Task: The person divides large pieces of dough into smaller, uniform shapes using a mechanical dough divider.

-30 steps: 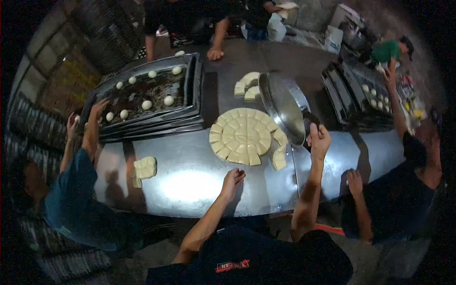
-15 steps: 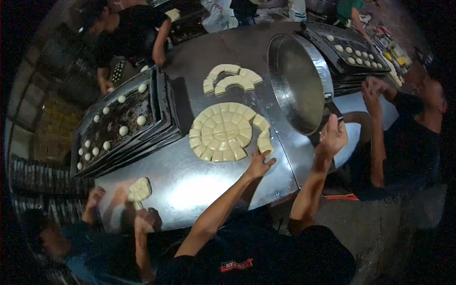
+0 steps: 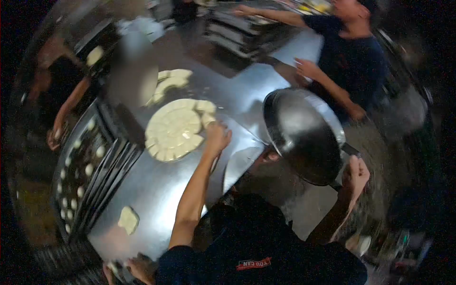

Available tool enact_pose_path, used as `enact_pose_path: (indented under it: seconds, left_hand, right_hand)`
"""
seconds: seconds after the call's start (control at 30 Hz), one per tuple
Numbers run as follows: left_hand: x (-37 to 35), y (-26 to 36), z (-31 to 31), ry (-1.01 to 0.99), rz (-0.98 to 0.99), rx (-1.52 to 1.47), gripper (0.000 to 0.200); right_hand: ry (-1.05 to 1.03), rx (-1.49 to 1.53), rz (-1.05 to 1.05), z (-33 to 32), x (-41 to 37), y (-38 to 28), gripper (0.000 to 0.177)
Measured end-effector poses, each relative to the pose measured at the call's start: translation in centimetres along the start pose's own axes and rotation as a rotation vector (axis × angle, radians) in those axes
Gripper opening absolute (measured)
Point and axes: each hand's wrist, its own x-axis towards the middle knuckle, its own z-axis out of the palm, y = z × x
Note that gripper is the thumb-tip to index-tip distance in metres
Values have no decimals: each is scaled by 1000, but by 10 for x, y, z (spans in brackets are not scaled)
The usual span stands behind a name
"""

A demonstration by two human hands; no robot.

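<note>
A round slab of pale dough (image 3: 173,128), scored into many pieces, lies on the metal table. My left hand (image 3: 217,138) reaches to the lower end of a curved dough strip (image 3: 206,108) at the slab's right side. Its fingers look apart and touch the strip, though the view is blurred. My right hand (image 3: 354,175) is closed around the dark handle of a large round metal pan (image 3: 306,137). The pan is tilted and held up off the table's edge.
More cut dough (image 3: 173,80) lies farther back. Stacked black trays (image 3: 107,178) with dough balls stand at left. A small dough piece (image 3: 128,220) sits near another person's hands (image 3: 140,270). A co-worker's hand (image 3: 308,70) is beyond the pan.
The view has turned to the right. The pan has moved from over the table to beyond its edge, nearer me, in my right hand. My left hand stays by the dough strip.
</note>
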Motion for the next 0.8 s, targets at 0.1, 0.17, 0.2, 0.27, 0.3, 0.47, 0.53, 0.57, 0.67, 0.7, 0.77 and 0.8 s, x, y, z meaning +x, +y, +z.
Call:
enact_pose_path:
  seconds: [0.1, 0.17, 0.2, 0.27, 0.3, 0.47, 0.53, 0.57, 0.67, 0.7, 0.77, 0.8]
  left_hand:
    - [-30, 79, 4, 148, 143, -219, 29]
    - [-57, 124, 14, -187, -7, -624, 26]
    - [-76, 145, 29, -273, -67, -865, 24]
    - [-107, 168, 59, -467, -65, -944, 28]
    - [-121, 174, 75, -661, -181, -866, 34]
    - [-138, 266, 177, -1054, -165, -851, 46]
    - [-131, 328, 218, -1137, -38, -808, 46]
    - [-125, 348, 241, -1204, 41, -768, 46]
    - [-92, 402, 312, -1265, 187, -596, 45]
    - [-74, 431, 311, -1186, 276, -558, 45]
    - [-40, 479, 315, -1234, 107, -613, 44]
    - [-31, 487, 335, -1181, 124, -717, 42]
  right_hand:
    - [-71, -331, 182, -60, -14, 0, 42]
    - [-117, -404, 348, -72, -22, -9, 35]
    - [-141, -410, 263, -83, -22, 6, 34]
    - [-141, -490, 454, -105, -18, 41, 39]
    - [-93, -482, 471, -117, -19, 50, 39]
    - [-81, -680, 587, -224, -8, 147, 51]
    - [21, -721, 603, -291, -20, 175, 50]
    - [75, -769, 627, -311, -17, 187, 49]
    - [154, -558, 892, -354, 9, 167, 48]
    - [149, -550, 882, -363, 18, 182, 48]
    - [227, -639, 761, -382, 11, 221, 48]
    - [200, -646, 764, -393, 24, 234, 48]
